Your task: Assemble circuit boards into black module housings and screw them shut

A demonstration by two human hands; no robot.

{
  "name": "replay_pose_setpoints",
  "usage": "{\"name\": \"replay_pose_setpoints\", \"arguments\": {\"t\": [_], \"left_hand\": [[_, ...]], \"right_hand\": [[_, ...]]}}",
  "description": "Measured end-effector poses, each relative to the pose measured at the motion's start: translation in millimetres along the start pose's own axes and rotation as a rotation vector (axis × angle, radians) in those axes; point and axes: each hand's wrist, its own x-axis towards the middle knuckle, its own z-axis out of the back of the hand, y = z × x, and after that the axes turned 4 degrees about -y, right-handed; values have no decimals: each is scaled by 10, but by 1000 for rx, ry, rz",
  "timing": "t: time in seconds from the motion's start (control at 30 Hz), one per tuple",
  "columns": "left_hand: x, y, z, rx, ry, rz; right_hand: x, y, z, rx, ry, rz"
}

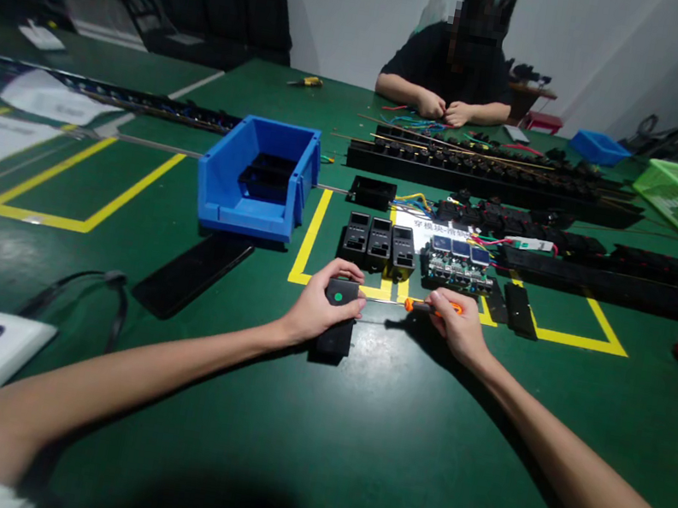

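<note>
Black module [335,337], green dot [338,297] showing, in front of 3 black housings [377,247], left hand [324,302] clamped round it! Right hand [462,325] pinching orange-handled screwdriver [418,306], shaft [384,301] aimed at module's side. Blue bin [244,218] left, circuit boards [458,272] right, co-worker [419,68] opposite.

Matt plastic case [334,336], smooth metal screwdriver shaft [384,301]

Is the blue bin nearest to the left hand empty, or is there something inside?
Not empty: black parts show inside the blue bin through its open top; their number is unclear.
</note>
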Motion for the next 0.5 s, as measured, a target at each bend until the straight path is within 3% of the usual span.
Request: {"name": "replay_pose_setpoints", "arguments": {"t": [0.33,0.5], "left_hand": [[19,0,36,74,3,-46],[22,17,35,90,-23,-33]], "right_hand": [[11,-28,43,-69,53,-38],[30,-59,43,-86,44,17]]}}
